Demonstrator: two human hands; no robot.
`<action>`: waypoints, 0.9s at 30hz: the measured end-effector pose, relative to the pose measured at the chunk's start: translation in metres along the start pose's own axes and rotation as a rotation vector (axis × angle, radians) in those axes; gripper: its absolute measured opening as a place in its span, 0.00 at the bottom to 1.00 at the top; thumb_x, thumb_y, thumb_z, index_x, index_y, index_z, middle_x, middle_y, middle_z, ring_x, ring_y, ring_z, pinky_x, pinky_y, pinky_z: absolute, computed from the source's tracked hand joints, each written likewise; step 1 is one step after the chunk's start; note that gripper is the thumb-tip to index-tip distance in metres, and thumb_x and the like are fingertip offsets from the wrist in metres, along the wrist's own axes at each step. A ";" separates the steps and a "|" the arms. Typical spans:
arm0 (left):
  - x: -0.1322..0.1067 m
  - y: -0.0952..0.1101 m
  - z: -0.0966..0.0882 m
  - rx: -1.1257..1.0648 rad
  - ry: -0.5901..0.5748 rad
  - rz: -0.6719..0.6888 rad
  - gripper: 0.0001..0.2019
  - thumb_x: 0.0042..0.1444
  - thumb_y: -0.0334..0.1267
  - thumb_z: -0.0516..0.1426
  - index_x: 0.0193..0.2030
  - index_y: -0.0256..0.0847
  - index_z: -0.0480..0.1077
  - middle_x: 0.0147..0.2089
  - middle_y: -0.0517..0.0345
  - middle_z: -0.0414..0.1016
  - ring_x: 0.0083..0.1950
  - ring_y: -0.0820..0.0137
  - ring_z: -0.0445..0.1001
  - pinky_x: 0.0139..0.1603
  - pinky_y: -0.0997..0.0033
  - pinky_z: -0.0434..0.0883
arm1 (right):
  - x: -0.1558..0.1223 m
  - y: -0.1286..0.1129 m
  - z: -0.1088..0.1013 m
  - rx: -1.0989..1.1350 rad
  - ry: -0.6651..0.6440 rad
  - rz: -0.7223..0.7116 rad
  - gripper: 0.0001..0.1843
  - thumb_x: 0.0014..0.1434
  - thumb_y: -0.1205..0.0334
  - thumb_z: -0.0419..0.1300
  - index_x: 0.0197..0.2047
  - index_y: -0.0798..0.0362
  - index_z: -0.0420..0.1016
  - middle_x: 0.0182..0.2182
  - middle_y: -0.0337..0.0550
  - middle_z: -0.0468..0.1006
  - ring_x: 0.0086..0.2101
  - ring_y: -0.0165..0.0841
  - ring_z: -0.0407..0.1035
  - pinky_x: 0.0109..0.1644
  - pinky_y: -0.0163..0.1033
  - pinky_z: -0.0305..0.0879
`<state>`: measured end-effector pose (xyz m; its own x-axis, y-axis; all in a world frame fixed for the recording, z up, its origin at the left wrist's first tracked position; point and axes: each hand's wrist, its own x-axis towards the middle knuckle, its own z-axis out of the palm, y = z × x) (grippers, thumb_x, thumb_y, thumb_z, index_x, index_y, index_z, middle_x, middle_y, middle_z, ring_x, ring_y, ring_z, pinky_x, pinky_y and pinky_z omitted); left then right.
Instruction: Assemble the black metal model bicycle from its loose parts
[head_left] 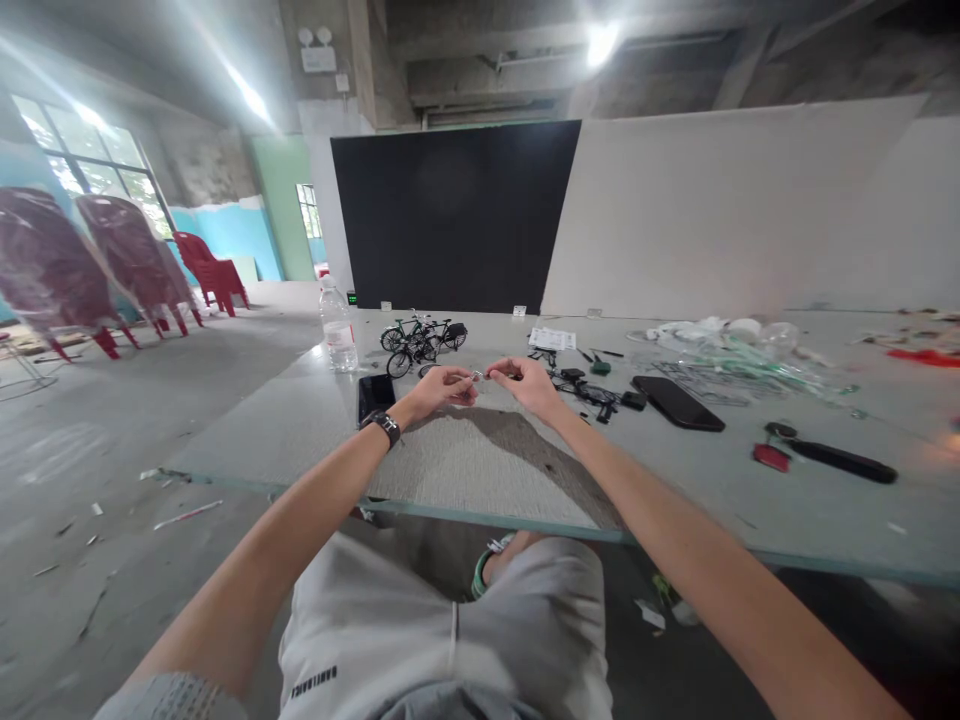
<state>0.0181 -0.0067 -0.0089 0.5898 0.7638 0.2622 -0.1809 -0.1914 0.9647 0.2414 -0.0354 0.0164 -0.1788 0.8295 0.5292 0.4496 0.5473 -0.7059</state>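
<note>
My left hand point(448, 386) and my right hand point(521, 382) meet above the middle of the table point(435, 460), fingertips nearly touching. Between them is a tiny silvery part point(477, 375), too small to name. The fingers of the left hand are closed at one side of it, and the right thumb and finger pinch at the other side. Just beyond the left hand stand several small model bicycles point(420, 340), black with some green. Small black model parts point(589, 390) lie to the right of my right hand.
A water bottle point(337, 325) stands at the left, with a dark phone point(374, 398) nearer me. Rightward lie a black phone point(677, 402), a black-handled tool point(844, 461), a red piece point(771, 457) and clear plastic bags point(750, 350). A printed sheet point(553, 339) lies behind. A black panel point(454, 220) rises at the back.
</note>
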 end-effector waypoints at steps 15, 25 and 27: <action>-0.001 -0.001 0.000 -0.018 -0.011 -0.008 0.27 0.51 0.53 0.70 0.47 0.31 0.74 0.37 0.48 0.79 0.37 0.68 0.80 0.50 0.58 0.75 | 0.003 0.012 0.003 -0.001 0.025 -0.022 0.23 0.56 0.39 0.67 0.37 0.54 0.82 0.34 0.51 0.84 0.35 0.41 0.77 0.42 0.45 0.71; 0.001 0.001 0.001 -0.008 0.036 0.012 0.28 0.49 0.54 0.71 0.45 0.31 0.74 0.34 0.50 0.79 0.35 0.69 0.80 0.48 0.59 0.76 | 0.002 0.014 0.003 -0.005 -0.023 -0.032 0.18 0.58 0.45 0.66 0.40 0.52 0.83 0.37 0.50 0.85 0.38 0.42 0.78 0.45 0.46 0.72; 0.001 0.000 0.000 -0.007 0.024 0.007 0.28 0.49 0.54 0.71 0.45 0.31 0.74 0.35 0.50 0.79 0.35 0.69 0.80 0.49 0.59 0.76 | 0.002 0.012 0.003 -0.005 -0.035 -0.028 0.17 0.58 0.47 0.66 0.41 0.52 0.84 0.38 0.50 0.85 0.39 0.42 0.79 0.46 0.46 0.73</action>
<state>0.0191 -0.0058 -0.0085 0.5697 0.7770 0.2678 -0.1901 -0.1924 0.9627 0.2439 -0.0265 0.0076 -0.2217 0.8175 0.5316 0.4488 0.5695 -0.6887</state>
